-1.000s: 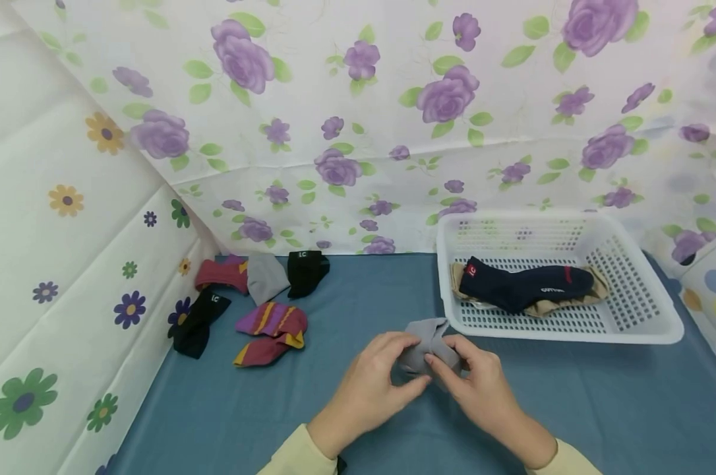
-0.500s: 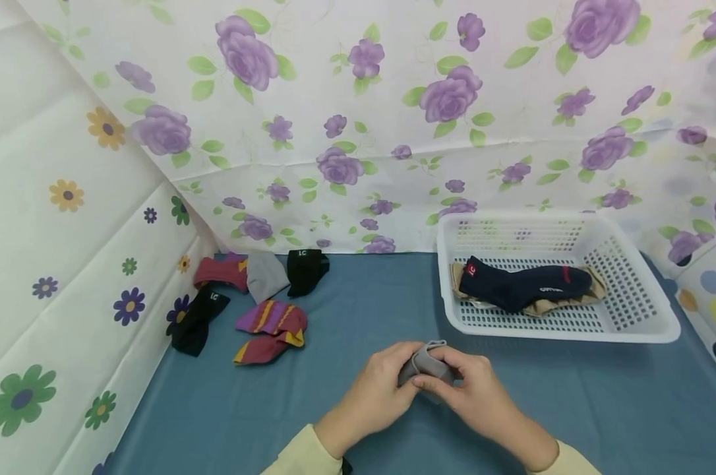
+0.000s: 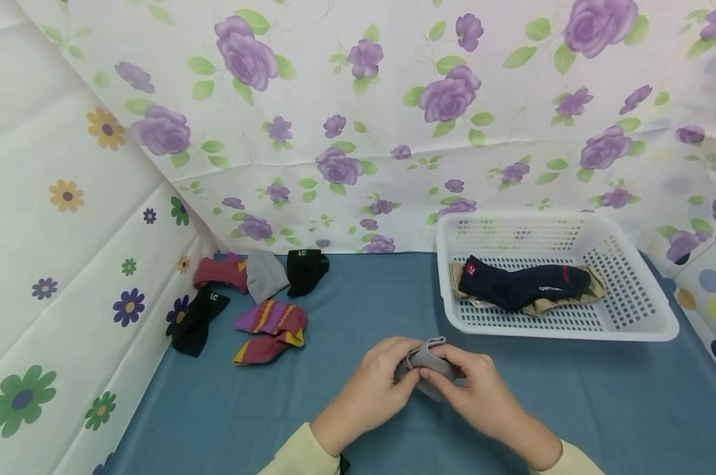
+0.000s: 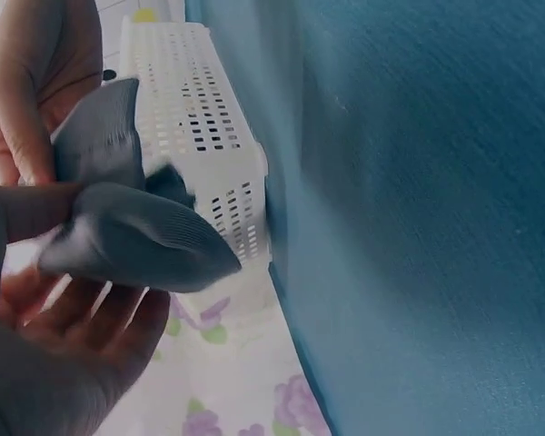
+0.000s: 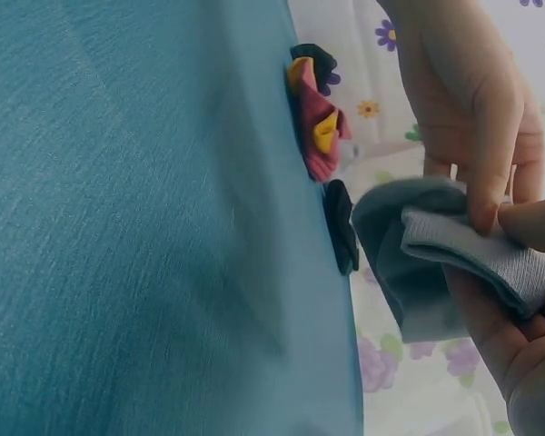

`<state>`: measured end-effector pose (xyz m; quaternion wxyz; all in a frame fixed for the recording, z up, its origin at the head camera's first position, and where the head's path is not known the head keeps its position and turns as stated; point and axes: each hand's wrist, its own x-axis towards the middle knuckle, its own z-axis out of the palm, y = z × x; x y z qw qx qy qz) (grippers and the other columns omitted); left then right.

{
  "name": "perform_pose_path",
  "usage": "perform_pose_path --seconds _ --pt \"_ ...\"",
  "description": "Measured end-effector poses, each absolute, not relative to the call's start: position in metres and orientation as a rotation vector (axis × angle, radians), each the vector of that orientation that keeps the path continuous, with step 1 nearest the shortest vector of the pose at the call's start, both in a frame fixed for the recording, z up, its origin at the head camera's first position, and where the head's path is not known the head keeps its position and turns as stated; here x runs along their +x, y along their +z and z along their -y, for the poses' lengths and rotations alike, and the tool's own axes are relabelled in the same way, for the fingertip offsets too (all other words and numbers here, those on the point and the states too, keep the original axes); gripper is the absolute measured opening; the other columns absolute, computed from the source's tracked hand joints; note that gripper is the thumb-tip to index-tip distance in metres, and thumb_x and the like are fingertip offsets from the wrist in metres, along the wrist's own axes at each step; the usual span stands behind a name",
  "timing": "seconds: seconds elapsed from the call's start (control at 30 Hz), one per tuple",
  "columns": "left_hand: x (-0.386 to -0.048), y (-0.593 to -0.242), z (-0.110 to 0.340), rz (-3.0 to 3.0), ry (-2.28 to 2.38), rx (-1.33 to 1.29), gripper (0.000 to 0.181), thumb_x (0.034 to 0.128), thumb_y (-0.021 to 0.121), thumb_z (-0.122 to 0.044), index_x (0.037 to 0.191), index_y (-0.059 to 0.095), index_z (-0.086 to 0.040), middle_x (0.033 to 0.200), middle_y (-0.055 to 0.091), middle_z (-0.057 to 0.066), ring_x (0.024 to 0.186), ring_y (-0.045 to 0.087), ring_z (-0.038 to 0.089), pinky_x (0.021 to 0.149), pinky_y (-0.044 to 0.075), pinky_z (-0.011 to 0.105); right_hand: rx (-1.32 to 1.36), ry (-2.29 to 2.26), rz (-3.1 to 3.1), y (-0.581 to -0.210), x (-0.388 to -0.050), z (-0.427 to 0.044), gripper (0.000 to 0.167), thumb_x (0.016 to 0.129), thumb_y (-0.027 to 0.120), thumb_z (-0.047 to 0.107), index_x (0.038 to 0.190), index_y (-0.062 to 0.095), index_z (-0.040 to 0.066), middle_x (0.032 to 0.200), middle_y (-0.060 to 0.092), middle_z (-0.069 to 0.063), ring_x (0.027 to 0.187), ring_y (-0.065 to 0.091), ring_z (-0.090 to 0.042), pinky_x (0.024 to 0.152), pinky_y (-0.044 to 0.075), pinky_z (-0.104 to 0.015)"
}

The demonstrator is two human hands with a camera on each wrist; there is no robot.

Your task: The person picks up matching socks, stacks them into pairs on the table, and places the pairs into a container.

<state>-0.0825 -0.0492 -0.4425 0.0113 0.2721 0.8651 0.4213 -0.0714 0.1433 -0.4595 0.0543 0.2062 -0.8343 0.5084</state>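
Observation:
Both hands hold one grey sock [image 3: 427, 359], folded over on itself, above the front middle of the blue cloth. My left hand [image 3: 377, 378] grips its left side, thumb on the near face and fingers behind. From the right, my right hand [image 3: 482, 389] pinches it between thumb and fingers. The left wrist view shows the sock [image 4: 154, 238] with its loose end sticking out past the left fingers. A ribbed cuff, turned back, shows on the sock [image 5: 490, 259] in the right wrist view. Much of it is hidden by the fingers in the head view.
A white perforated basket [image 3: 562, 334] stands at the back right, with a navy sock [image 3: 521, 285] over beige ones. To the left lie a grey sock [image 3: 266, 277], black socks [image 3: 306, 272] and striped socks [image 3: 273, 323]. Floral sheets rise behind and at the left.
The hands have drawn closer together around the grey sock and it is folded more compactly, its cuff turned over. The basket and the socks on the left stay put.

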Motion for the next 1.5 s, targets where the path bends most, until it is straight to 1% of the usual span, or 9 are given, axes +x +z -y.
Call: perform_pose_path --seconds 0.27,0.4,0.53,0.67,0.83,0.97,1.1,1.33,1.5 --pt "-0.079 -0.44 0.043 -2.928 1.338 0.899 0.018 0.0877 0.065 -0.017 0.104 0.058 -0.02 0.107 0.056 -0.008 0.087 0.056 0.0 0.071 0.049 0.016 0.55 1.53 2.543 -0.454 -0.072 -0.142 0.019 0.088 0.064 0.026 0.107 0.063 0.03 0.092 0.068 0.014 0.07 0.063 0.001 0.054 0.05 -0.019" --pt "-0.077 -0.442 0.044 -2.903 1.316 0.959 0.022 0.0844 0.066 -0.038 0.101 0.061 -0.024 0.121 0.053 -0.01 0.101 0.057 0.0 0.081 0.051 0.019 0.534 1.62 2.533 -0.451 -0.07 -0.142 0.024 0.094 0.057 0.024 0.117 0.061 0.027 0.094 0.069 0.008 0.066 0.064 -0.004 0.052 0.05 -0.021" --pt "-0.078 -0.445 0.043 -2.946 1.241 0.922 0.043 0.0749 0.071 -0.052 0.105 0.055 -0.025 0.131 0.049 -0.01 0.116 0.053 0.004 0.089 0.05 0.023 0.592 1.835 2.538 -0.447 -0.067 -0.141 0.036 0.097 0.052 0.021 0.133 0.051 0.022 0.118 0.065 -0.001 0.081 0.069 -0.011 0.06 0.054 -0.025" --pt "-0.083 -0.446 0.044 -2.988 1.208 0.912 0.028 0.0803 0.072 -0.031 0.094 0.05 -0.022 0.123 0.055 -0.006 0.117 0.054 0.008 0.082 0.051 0.022 0.707 1.898 2.575 -0.442 -0.066 -0.139 0.045 0.096 0.053 0.022 0.14 0.042 0.021 0.134 0.054 -0.001 0.108 0.063 -0.012 0.077 0.055 -0.025" --pt "-0.091 -0.441 0.052 -2.941 1.225 0.964 0.003 0.0929 0.058 -0.022 0.095 0.056 -0.022 0.12 0.059 -0.003 0.117 0.055 0.01 0.083 0.051 0.023 0.638 1.595 2.503 -0.44 -0.071 -0.142 0.036 0.085 0.069 0.023 0.12 0.061 0.021 0.109 0.068 0.005 0.091 0.066 -0.006 0.073 0.054 -0.022" --pt "-0.096 -0.431 0.06 -2.949 1.156 1.033 0.014 0.097 0.051 -0.028 0.106 0.059 -0.022 0.114 0.061 -0.006 0.102 0.058 0.003 0.08 0.051 0.022 0.582 1.243 2.473 -0.438 -0.077 -0.143 0.061 0.072 0.081 0.021 0.127 0.055 0.024 0.122 0.06 0.007 0.107 0.059 -0.008 0.087 0.048 -0.021" --pt "-0.098 -0.419 0.066 -2.914 1.081 1.127 0.018 0.0982 0.048 -0.019 0.112 0.059 -0.021 0.105 0.062 -0.008 0.09 0.057 0.0 0.075 0.049 0.018 0.705 1.193 2.504 -0.439 -0.081 -0.14 0.076 0.073 0.081 0.023 0.138 0.042 0.027 0.136 0.05 0.008 0.123 0.05 -0.01 0.096 0.045 -0.026" --pt "-0.101 -0.399 0.073 -2.865 1.151 1.163 0.021 0.0989 0.044 -0.014 0.111 0.059 -0.024 0.104 0.062 -0.011 0.089 0.057 -0.002 0.077 0.049 0.017 0.784 1.418 2.491 -0.442 -0.083 -0.14 0.017 0.081 0.073 0.029 0.093 0.06 0.031 0.086 0.061 0.015 0.073 0.057 -0.001 0.059 0.048 -0.023" --pt "-0.106 -0.391 0.084 -2.825 1.36 1.026 0.019 0.1001 0.043 -0.025 0.109 0.06 -0.026 0.099 0.062 -0.012 0.071 0.054 -0.002 0.063 0.047 0.018 0.735 1.583 2.676 -0.445 -0.081 -0.148 0.014 0.082 0.069 0.039 0.081 0.058 0.031 0.07 0.058 0.013 0.053 0.049 -0.002 0.045 0.04 -0.021"
